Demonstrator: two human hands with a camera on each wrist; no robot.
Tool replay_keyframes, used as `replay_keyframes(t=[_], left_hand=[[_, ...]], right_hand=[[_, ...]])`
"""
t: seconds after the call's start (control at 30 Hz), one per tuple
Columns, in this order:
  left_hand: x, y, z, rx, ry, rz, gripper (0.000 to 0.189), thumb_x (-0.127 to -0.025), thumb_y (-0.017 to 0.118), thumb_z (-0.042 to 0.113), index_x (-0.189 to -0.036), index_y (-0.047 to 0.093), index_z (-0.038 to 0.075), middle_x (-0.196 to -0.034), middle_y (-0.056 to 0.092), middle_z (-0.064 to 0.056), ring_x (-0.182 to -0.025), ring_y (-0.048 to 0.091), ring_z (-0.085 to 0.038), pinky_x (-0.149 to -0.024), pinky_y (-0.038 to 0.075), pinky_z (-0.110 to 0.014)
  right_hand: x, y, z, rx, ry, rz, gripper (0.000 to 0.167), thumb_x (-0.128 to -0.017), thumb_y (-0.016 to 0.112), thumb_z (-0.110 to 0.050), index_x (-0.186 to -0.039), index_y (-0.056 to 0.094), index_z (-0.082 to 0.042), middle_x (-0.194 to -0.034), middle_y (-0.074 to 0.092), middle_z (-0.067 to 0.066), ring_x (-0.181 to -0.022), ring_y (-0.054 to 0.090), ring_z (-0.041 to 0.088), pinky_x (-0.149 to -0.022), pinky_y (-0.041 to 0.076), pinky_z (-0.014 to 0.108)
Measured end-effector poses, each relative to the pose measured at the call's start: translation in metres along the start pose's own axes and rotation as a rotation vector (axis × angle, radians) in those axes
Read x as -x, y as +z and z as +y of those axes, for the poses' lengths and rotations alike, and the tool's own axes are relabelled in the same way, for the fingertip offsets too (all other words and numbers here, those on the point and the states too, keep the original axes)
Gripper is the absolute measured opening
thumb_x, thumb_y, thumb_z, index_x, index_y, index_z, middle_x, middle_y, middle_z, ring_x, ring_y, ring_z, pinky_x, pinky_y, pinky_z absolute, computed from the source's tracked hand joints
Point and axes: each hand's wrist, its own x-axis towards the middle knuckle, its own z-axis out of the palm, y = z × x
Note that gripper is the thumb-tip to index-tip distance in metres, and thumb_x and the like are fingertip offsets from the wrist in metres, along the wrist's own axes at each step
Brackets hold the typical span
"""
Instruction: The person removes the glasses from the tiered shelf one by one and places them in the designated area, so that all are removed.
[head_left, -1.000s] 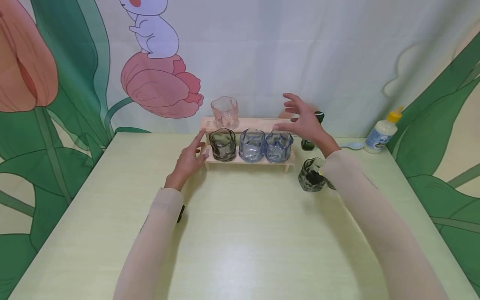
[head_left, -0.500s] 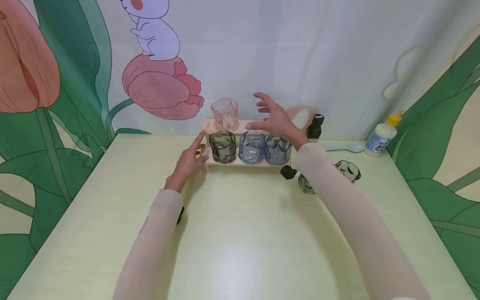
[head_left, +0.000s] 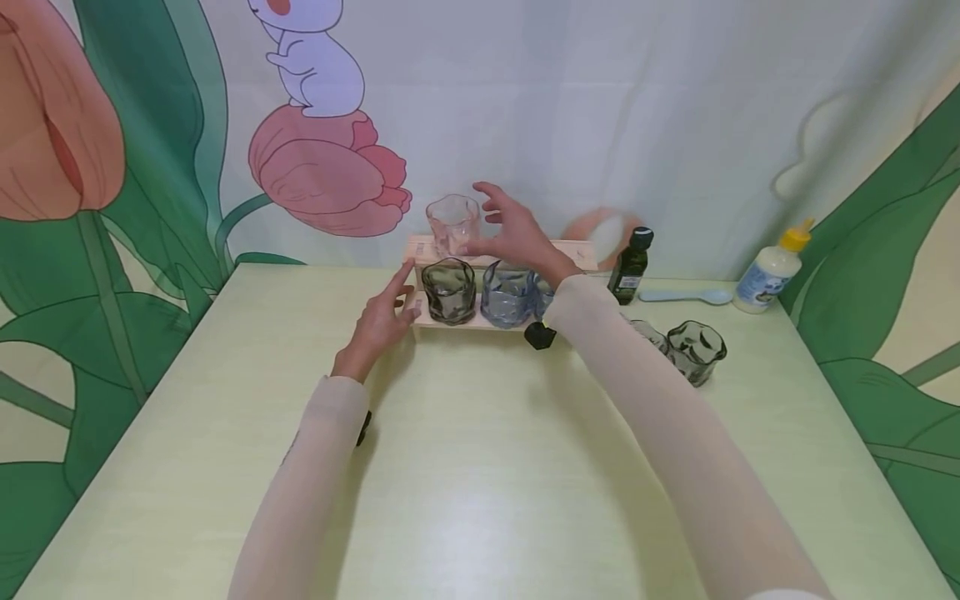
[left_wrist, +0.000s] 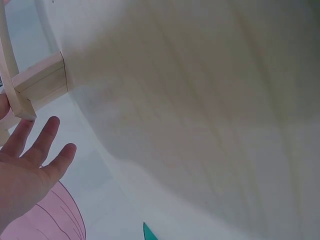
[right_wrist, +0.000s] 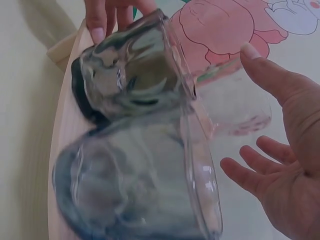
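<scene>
A small two-tier wooden rack (head_left: pixel 427 322) stands at the back of the table. My left hand (head_left: pixel 377 325) touches its left end, thumb by the lower shelf and index finger at the upper one; in the left wrist view the fingers (left_wrist: pixel 47 132) are spread. On the upper shelf is a clear pink glass (head_left: pixel 452 218). My right hand (head_left: pixel 517 233) is beside it on the right, thumb and fingers parted. On the lower shelf sit a smoky grey glass (head_left: pixel 449 293), a blue glass (head_left: pixel 507 298) and another blue glass (head_left: pixel 543 297), partly hidden by my right wrist.
Right of the rack stand a dark green bottle (head_left: pixel 632 267), a pale blue spoon (head_left: pixel 686 297) and a white bottle with a yellow cap (head_left: pixel 767 271). Two grey glasses are nearer; one grey glass (head_left: pixel 696 352) shows well, the other is partly behind my right forearm. A printed curtain (head_left: pixel 525 100) hangs behind.
My right hand has moved left along the upper shelf, from above the right blue glass to beside the pink glass. My left hand stays at the rack's end.
</scene>
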Motion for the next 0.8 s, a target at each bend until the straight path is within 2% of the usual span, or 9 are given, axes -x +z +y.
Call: replay_keyframes(t=[0.17, 0.4, 0.5, 0.8], left_hand=[[0.0, 0.0, 0.0, 0.004, -0.006, -0.004, 0.086, -0.098, 0.061, 0.011, -0.159, 0.011, 0.045, -0.151, 0.051, -0.014, -0.135, 0.051, -0.041, -0.108, 0.041, -0.059], [0.002, -0.002, -0.002, 0.0, 0.028, 0.004, 0.084, -0.098, 0.06, 0.009, -0.16, 0.011, 0.039, -0.15, 0.052, -0.015, -0.133, 0.053, -0.043, -0.107, 0.042, -0.059], [0.001, -0.002, -0.003, 0.003, 0.026, 0.005, 0.084, -0.098, 0.061, 0.01, -0.16, 0.012, 0.041, -0.15, 0.052, -0.014, -0.133, 0.053, -0.042, -0.107, 0.043, -0.058], [-0.001, -0.001, -0.004, 0.018, 0.014, 0.0, 0.084, -0.098, 0.061, 0.01, -0.159, 0.013, 0.043, -0.15, 0.052, -0.014, -0.134, 0.052, -0.042, -0.106, 0.044, -0.058]], right_hand=[[-0.009, 0.009, -0.003, -0.006, -0.002, 0.015, 0.098, -0.079, 0.086, -0.029, -0.158, 0.027, -0.018, -0.15, 0.044, 0.02, -0.134, 0.051, 0.036, -0.107, 0.045, 0.05], [-0.016, 0.019, -0.007, -0.009, 0.06, 0.002, 0.099, -0.08, 0.085, -0.032, -0.158, 0.026, -0.02, -0.153, 0.043, 0.019, -0.139, 0.045, 0.035, -0.109, 0.042, 0.052], [-0.019, 0.023, -0.007, -0.013, 0.08, 0.0, 0.098, -0.08, 0.085, -0.032, -0.158, 0.027, -0.02, -0.154, 0.042, 0.019, -0.142, 0.042, 0.035, -0.111, 0.04, 0.053], [-0.029, 0.032, -0.005, -0.046, 0.132, -0.014, 0.097, -0.081, 0.085, -0.03, -0.158, 0.026, -0.023, -0.157, 0.039, 0.018, -0.143, 0.041, 0.034, -0.108, 0.045, 0.049]])
